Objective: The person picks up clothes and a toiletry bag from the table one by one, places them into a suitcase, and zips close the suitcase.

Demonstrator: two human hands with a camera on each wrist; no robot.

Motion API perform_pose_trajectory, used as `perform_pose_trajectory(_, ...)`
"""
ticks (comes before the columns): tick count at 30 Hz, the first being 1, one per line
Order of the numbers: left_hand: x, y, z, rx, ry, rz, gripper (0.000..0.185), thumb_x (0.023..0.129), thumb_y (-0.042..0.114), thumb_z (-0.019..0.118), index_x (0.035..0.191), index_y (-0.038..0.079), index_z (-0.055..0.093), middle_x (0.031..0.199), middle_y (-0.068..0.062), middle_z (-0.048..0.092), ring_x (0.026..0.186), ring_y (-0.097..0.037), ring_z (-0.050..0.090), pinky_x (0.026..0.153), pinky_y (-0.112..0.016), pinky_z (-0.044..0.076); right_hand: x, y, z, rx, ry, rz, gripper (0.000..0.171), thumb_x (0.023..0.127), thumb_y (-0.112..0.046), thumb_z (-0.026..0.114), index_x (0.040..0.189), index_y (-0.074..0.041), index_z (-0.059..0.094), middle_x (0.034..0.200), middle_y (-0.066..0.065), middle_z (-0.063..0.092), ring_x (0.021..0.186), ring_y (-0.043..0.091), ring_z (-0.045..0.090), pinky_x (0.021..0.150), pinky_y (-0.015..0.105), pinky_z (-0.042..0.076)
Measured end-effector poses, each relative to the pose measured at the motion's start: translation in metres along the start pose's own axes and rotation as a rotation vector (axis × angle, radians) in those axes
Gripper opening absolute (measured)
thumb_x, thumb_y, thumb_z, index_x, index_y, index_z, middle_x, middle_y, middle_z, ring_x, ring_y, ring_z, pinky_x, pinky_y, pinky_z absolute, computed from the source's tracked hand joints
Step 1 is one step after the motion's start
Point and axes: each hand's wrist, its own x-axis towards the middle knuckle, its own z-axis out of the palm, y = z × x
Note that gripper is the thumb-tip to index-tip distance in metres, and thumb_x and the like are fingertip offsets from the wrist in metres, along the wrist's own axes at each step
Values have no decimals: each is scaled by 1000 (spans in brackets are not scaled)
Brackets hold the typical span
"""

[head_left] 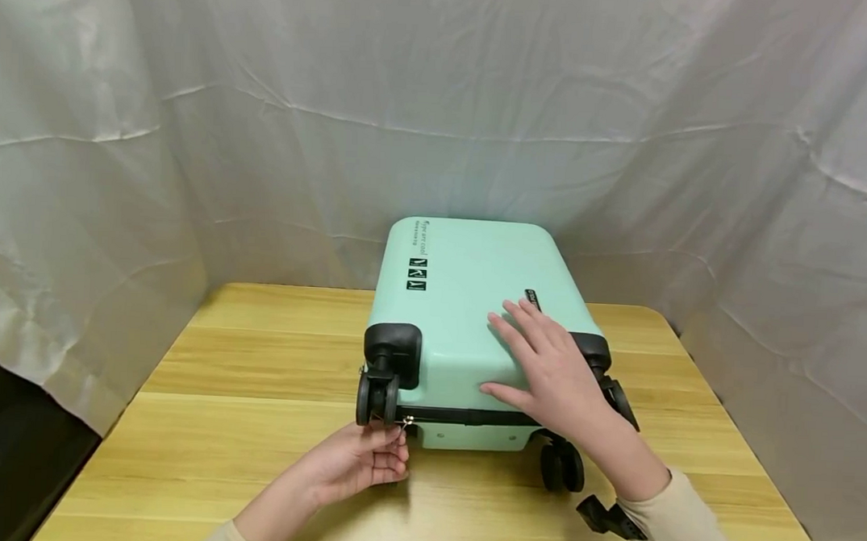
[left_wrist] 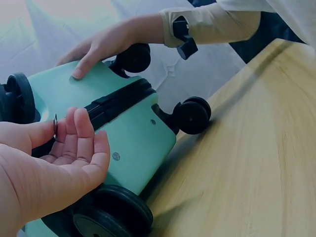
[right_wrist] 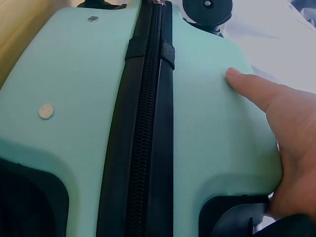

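A mint-green hard-shell suitcase (head_left: 467, 336) lies flat on the table, its wheeled end towards me. At the left of that end my left hand (head_left: 355, 465) pinches a small metal zipper pull (left_wrist: 55, 127) between thumb and forefinger, the other fingers loosely curled. My right hand (head_left: 555, 377) rests on the upper shell near the right corner, fingers spread, the thumb at the near edge. In the right wrist view the black zipper (right_wrist: 143, 123) runs along the end between the two shells, its teeth closed along the stretch seen there.
Black wheels (head_left: 379, 393) stick out at the suitcase's corners, one right beside the left hand. Under the suitcase is a wooden table (head_left: 270, 352). Pale curtains (head_left: 484, 103) hang behind and on both sides. A black device (head_left: 610, 520) sits on the right wrist.
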Motion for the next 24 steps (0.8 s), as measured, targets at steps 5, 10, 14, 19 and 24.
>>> perform_pose_trajectory(5,-2,1,-4,-20,1,-8,5,96,13,55,95,13,60,91,1,64,86,-11,58,88,-28,52,-1,-1,0,-49,-23,5,79,85,-66,57,145,-15,47,145,15,50,135,36,45,109,55,37)
perform_pose_trajectory(10,-5,4,-6,-10,20,0,6,96,11,54,97,13,60,92,2,64,86,-9,58,85,-23,51,-1,-2,-2,-74,-50,24,79,80,-60,66,145,-19,49,144,13,53,134,34,48,111,53,36)
perform_pose_trajectory(14,-5,7,-5,-20,18,5,6,95,10,55,97,12,61,92,2,65,85,-7,59,82,-20,51,-1,-2,-4,-76,-56,38,79,78,-58,70,144,-19,49,144,12,53,134,34,48,112,52,36)
perform_pose_trajectory(19,-7,9,-7,-45,3,6,9,96,8,54,96,11,62,91,2,65,84,-6,59,81,-19,51,-1,-3,-4,-65,-70,51,78,78,-56,71,144,-20,50,144,11,53,135,33,47,112,51,35)
perform_pose_trajectory(24,-11,10,-12,-53,-25,10,10,98,8,50,100,10,60,92,3,64,84,-6,58,81,-18,50,0,-5,-5,-74,-93,65,77,77,-55,71,144,-21,50,145,9,53,135,32,48,112,51,36)
